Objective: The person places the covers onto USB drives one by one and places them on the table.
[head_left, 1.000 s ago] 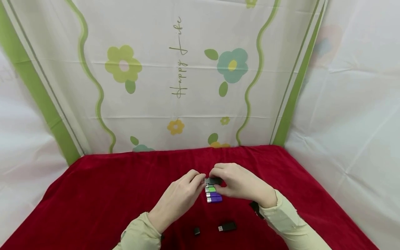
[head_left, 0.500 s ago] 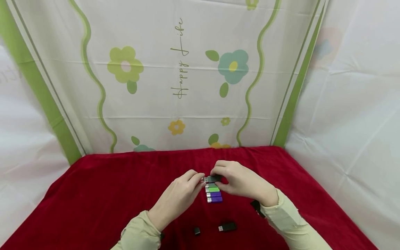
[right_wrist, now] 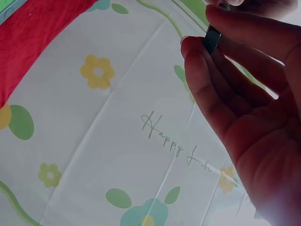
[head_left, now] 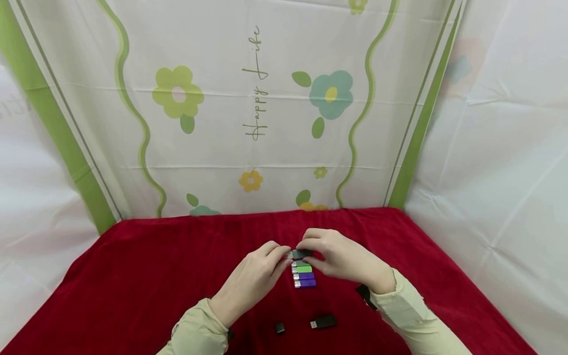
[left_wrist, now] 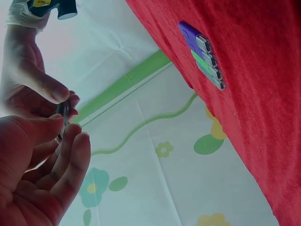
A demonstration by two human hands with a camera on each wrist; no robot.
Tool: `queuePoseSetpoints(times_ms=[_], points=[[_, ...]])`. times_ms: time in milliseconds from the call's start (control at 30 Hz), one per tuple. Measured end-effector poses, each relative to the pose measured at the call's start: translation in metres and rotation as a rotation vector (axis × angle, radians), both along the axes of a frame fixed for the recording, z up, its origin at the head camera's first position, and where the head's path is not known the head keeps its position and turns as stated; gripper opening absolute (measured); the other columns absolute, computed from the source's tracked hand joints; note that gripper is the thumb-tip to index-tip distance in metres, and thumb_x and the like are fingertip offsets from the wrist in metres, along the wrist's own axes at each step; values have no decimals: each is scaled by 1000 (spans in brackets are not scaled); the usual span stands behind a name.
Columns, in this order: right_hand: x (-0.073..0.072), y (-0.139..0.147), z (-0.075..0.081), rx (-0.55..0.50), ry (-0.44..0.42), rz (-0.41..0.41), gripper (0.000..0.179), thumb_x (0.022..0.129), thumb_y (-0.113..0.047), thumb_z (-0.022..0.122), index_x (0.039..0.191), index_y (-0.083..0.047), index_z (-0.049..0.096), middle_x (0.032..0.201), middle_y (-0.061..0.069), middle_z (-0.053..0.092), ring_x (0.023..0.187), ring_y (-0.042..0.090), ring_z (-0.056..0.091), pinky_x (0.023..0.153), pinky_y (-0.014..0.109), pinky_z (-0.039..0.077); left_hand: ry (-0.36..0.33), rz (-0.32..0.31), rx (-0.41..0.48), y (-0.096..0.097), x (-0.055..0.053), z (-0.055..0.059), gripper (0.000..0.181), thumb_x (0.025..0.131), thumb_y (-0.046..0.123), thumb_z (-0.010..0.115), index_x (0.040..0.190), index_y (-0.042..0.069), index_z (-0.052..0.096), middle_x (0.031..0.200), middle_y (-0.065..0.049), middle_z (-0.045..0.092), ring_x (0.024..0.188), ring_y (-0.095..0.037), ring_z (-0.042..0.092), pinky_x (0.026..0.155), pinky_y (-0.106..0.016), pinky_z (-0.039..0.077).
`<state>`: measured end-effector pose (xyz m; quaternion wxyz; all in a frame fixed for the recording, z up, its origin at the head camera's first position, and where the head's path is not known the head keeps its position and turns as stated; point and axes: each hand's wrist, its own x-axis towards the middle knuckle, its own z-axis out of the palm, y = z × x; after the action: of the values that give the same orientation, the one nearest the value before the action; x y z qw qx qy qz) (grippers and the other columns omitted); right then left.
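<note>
My right hand (head_left: 341,256) pinches a dark USB stick (head_left: 301,254) by its body, thumb on the near side, fingers on the far side. From the left, my left hand (head_left: 253,278) pinches a small clear cap (head_left: 289,255) at the stick's metal plug end. In the left wrist view the stick (left_wrist: 62,109) stands between both hands' fingertips, off the cloth; the fingers hide much of it. Just below the hands lies a row of USB sticks: two purple ones (head_left: 305,283), a bright green one (head_left: 303,269) and a grey-green one (head_left: 301,264), plug ends to the left.
Nearer to me on the red cloth (head_left: 155,286) lie a black USB stick (head_left: 326,322) with a bare plug and a small black piece (head_left: 279,328). White flower-print curtains (head_left: 284,123) stand behind the table and at both sides.
My right hand has moved slightly left with the dark stick, and less bare plug shows between the two hands. The left hand has barely moved; the row lies as before.
</note>
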<state>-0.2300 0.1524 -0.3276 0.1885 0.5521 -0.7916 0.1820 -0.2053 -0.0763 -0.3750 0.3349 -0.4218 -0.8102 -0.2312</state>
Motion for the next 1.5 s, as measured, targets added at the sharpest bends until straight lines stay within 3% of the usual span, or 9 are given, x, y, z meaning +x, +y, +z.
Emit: queuePoseSetpoints(times_ms=[133, 433, 633, 800, 900, 1033, 1133, 1233, 1500], points=[[0, -2, -2, -8, 17, 9, 22, 78, 6, 79, 97, -3, 71, 92, -1, 61, 79, 7, 58, 72, 14, 48, 2, -12, 1, -1, -1, -1, 22, 87, 6, 76, 107, 2, 67, 92, -1, 59, 65, -4, 50, 57, -9, 41], [5, -14, -9, 2, 157, -21, 20, 78, 8, 77, 92, -4, 69, 88, 2, 58, 77, 8, 56, 70, 12, 46, 21, -27, -21, -5, -3, -1, 20, 85, 1, 76, 103, -1, 67, 92, -4, 57, 69, -7, 55, 62, -8, 44], [3, -16, -12, -9, 63, -20, 20, 79, 8, 76, 93, -3, 69, 89, 0, 59, 78, 7, 56, 71, 12, 46, -6, -4, -69, -8, -2, -1, 19, 85, 2, 76, 101, -1, 66, 91, -4, 56, 68, -7, 54, 61, -8, 44], [0, -18, -16, 92, 11, -84, 16, 82, 6, 75, 95, -3, 70, 89, -1, 60, 77, 7, 57, 71, 14, 48, -96, 104, -230, -9, 1, -4, 39, 88, 13, 76, 118, -7, 61, 95, -8, 59, 66, -12, 58, 60, -15, 49], [-2, -16, -19, 126, -6, -120, 16, 81, 5, 76, 94, -2, 70, 87, -1, 60, 75, 8, 57, 68, 15, 48, -100, 160, -286, -8, 1, -4, 49, 88, 17, 76, 125, -8, 58, 99, -12, 61, 67, -15, 61, 59, -19, 52], [-12, -12, -27, 176, -73, -159, 16, 79, 5, 78, 88, -5, 70, 83, -3, 58, 73, 6, 55, 66, 17, 48, -102, 198, -327, -8, -2, -3, 40, 88, 20, 76, 116, -5, 63, 91, -10, 61, 64, -15, 60, 55, -22, 51], [-19, -9, -36, 264, -143, -196, 16, 77, 4, 78, 82, -8, 69, 78, -8, 55, 71, 5, 52, 64, 19, 47, -145, 215, -356, -8, -3, -1, 25, 87, 20, 76, 97, 0, 65, 78, -4, 55, 55, -12, 52, 49, -20, 46], [-25, -8, -46, 344, -210, -219, 20, 74, 3, 79, 73, -12, 66, 70, -11, 51, 65, 4, 47, 59, 18, 44, -191, 228, -378, -10, -2, 0, 21, 86, 19, 78, 83, 5, 62, 69, 0, 48, 51, -8, 43, 46, -19, 41], [-27, -15, -60, 420, -290, -254, 31, 73, 0, 84, 64, -15, 58, 57, -14, 44, 52, 2, 38, 48, 16, 38, -222, 243, -408, -15, -4, 2, 21, 85, 19, 78, 78, 6, 64, 66, 1, 47, 51, -8, 42, 47, -18, 41]])
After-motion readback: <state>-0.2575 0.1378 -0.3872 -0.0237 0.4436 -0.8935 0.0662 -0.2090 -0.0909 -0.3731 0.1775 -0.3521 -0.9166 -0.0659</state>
